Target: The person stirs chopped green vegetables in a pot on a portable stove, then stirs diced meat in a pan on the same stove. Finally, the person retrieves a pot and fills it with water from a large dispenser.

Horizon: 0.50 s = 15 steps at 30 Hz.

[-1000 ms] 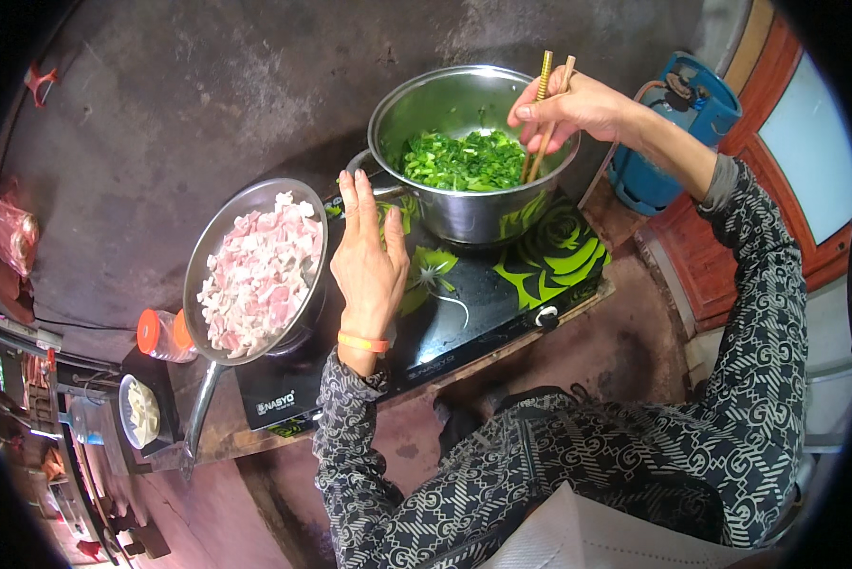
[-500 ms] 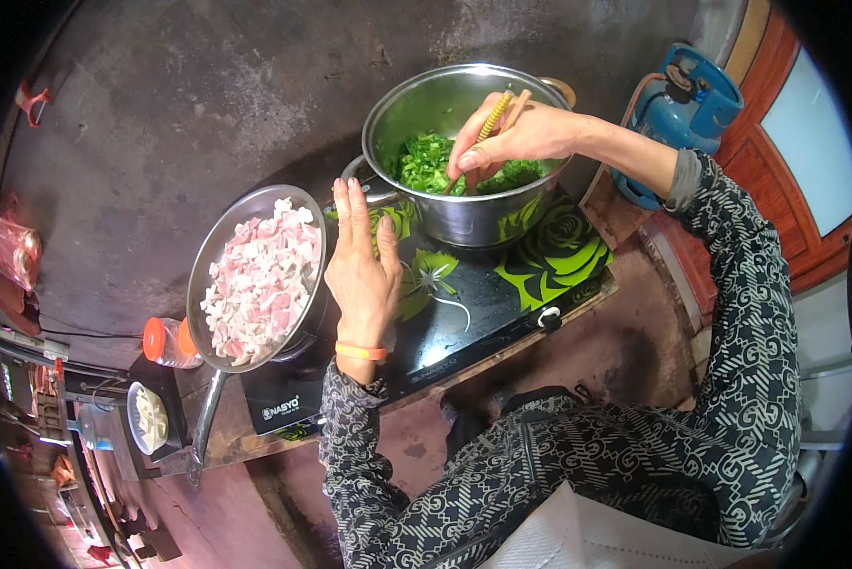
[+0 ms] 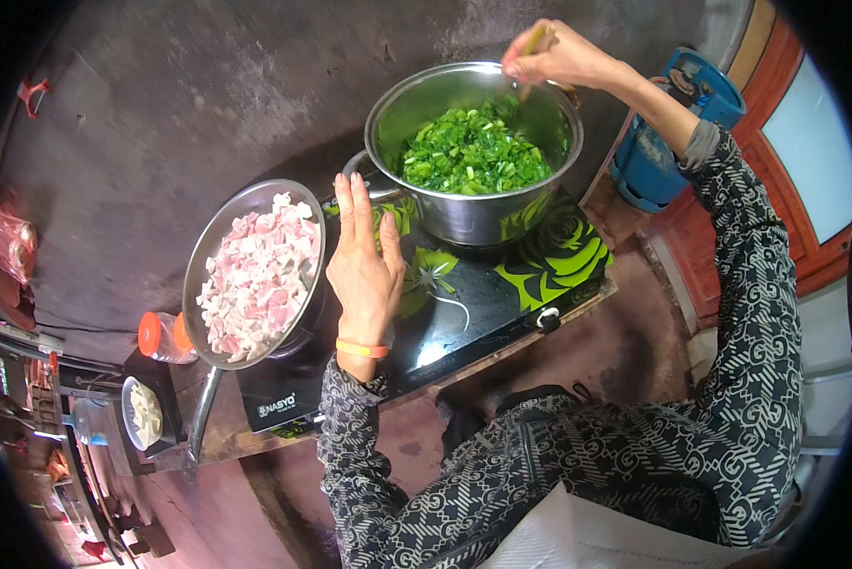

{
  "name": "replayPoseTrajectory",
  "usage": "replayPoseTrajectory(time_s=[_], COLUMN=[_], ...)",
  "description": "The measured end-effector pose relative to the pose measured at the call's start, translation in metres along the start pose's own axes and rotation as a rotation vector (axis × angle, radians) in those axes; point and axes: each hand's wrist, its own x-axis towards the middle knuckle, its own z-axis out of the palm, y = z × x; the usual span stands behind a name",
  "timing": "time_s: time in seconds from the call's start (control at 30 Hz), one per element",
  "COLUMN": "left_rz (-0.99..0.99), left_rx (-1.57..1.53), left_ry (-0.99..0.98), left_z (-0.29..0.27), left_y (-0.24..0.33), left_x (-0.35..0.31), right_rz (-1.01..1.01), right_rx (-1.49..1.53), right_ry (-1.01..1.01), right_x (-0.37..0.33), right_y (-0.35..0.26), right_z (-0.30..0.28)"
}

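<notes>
Grey, stained wall [image 3: 208,85] backs a black glass-topped stove [image 3: 483,289] patterned with green flowers. At the far left, a plastic bag [image 3: 9,242] with reddish contents is by the wall. Clear jars [image 3: 167,343] with orange lids are just off the stove's left edge, and nearer the person is a pale bowl [image 3: 126,410] of whitish pieces [image 3: 145,414]. Over the stove's left end sits a frying pan [image 3: 198,417] heaped with cut pink meat [image 3: 260,275], its handle jutting past the left edge toward the near side.

Between pan and pot, the left hand [image 3: 364,275] is spread flat, fingers straight and thumb apart, gripping nothing that shows. An orange wristband [image 3: 361,348] circles its wrist. Its fingertips are close to the pot's left handle; whether they touch, I cannot tell. This hand hides part of the stove top.

Toward the stove's far edge stands the steel pot [image 3: 473,220], chopped greens [image 3: 473,152] inside. Above its far right rim, the right hand [image 3: 561,55] is closed around chopsticks [image 3: 534,41], blurred, pointing down into the pot; the greens lie below and left of it. Past the stove's right end, a blue gas cylinder [image 3: 646,166] stands partly behind the right forearm, beside a red-brown wooden door [image 3: 730,213].
</notes>
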Motion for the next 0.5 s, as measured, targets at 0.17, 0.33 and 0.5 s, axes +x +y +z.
replayPoseTrajectory(time_s=[0.17,0.33,0.5], left_rz=[-0.014,-0.033,-0.038], left_rx=[-0.002,-0.006,-0.032], left_ry=[0.0,-0.015,-0.008], left_z=[-0.002,0.0,-0.003], left_y=[-0.002,0.001,0.004], left_x=[-0.002,-0.002,0.002], right_rz=[0.252,0.293,0.354], right_rx=[0.112,0.314,0.579], right_ry=[-0.181,-0.291,-0.117], right_x=[-0.034,-0.049,-0.048], right_y=[-0.016,-0.041,-0.06], right_z=[0.007,0.017,0.04])
